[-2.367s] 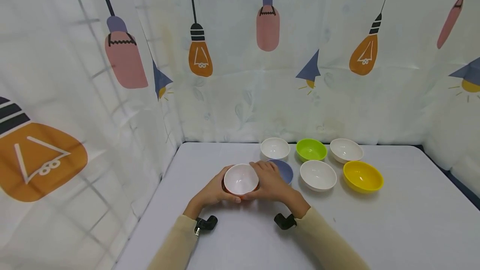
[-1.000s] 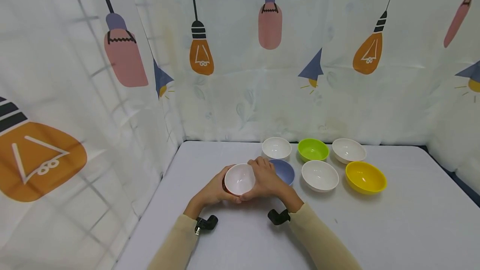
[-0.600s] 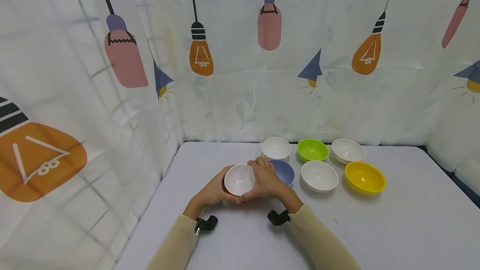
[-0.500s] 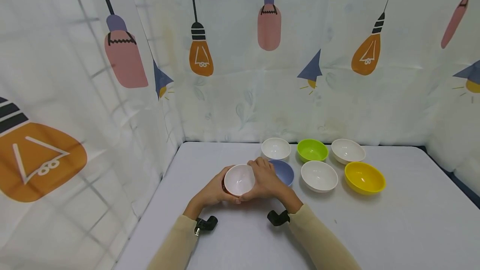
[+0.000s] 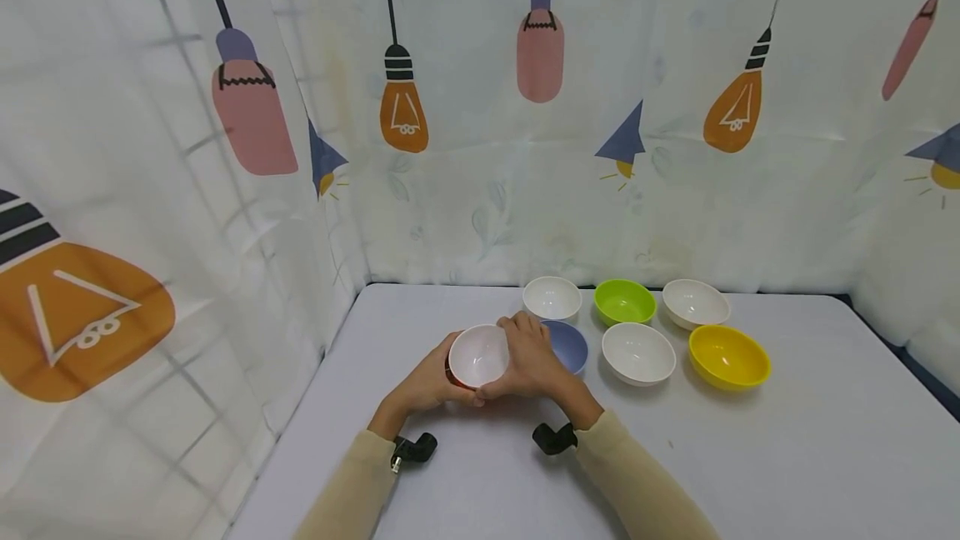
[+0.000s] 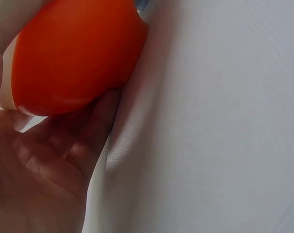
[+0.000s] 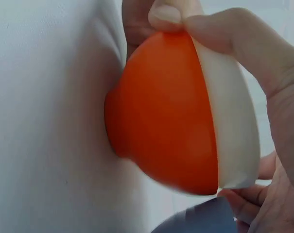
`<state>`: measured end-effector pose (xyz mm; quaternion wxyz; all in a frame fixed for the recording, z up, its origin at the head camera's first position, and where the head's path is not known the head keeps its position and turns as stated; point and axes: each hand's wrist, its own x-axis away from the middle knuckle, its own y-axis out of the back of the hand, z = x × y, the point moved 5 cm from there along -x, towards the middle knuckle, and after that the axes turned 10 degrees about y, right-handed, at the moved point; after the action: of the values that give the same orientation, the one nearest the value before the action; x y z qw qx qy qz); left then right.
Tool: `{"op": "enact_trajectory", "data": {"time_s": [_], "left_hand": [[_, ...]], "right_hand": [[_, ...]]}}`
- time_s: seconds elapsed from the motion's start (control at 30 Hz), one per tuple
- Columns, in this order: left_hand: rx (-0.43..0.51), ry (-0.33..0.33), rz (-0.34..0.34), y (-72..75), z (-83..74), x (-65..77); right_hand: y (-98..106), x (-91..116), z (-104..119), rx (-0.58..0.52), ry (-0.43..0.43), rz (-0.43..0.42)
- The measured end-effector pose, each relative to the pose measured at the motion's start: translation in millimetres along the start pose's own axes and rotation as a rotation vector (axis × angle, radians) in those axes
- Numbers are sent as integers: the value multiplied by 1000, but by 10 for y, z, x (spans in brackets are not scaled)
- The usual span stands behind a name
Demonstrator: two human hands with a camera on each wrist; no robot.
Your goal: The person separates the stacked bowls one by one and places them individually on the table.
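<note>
A white bowl (image 5: 477, 357) sits nested inside an orange bowl (image 7: 166, 111) near the table's left middle, and its pale wall stands out above the orange rim in the right wrist view. My left hand (image 5: 431, 377) curls round the left side, with fingers low against the orange bowl in the left wrist view. From the other side my right hand (image 5: 532, 361) grips the white bowl, its thumb at the line between the two bowls. The thumbs meet at the near side. Just behind my right hand is a blue bowl (image 5: 568, 347), partly hidden.
Two white bowls (image 5: 552, 298) (image 5: 696, 303) and a green bowl (image 5: 625, 302) line the table's back edge. Another white bowl (image 5: 638, 353) and a yellow bowl (image 5: 729, 357) stand in front of them. A printed curtain (image 5: 480, 215) hangs behind the white table (image 5: 810, 440).
Since the oldest frame my right hand and the white bowl have shifted slightly left, and more of the blue bowl shows. Over the last second both hands have stayed nearly still.
</note>
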<state>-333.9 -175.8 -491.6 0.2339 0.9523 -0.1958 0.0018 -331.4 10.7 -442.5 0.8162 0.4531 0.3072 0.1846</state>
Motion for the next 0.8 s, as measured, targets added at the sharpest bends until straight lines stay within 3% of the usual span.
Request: {"op": "enact_trajectory", "data": {"time_s": [0.3, 0.8], "left_hand": [[-5, 34, -26, -10, 16, -2], [-23, 67, -19, -8, 3, 15]], "right_hand": [[20, -7, -19, -22, -33, 10], [241, 39, -77, -121, -121, -20]]}}
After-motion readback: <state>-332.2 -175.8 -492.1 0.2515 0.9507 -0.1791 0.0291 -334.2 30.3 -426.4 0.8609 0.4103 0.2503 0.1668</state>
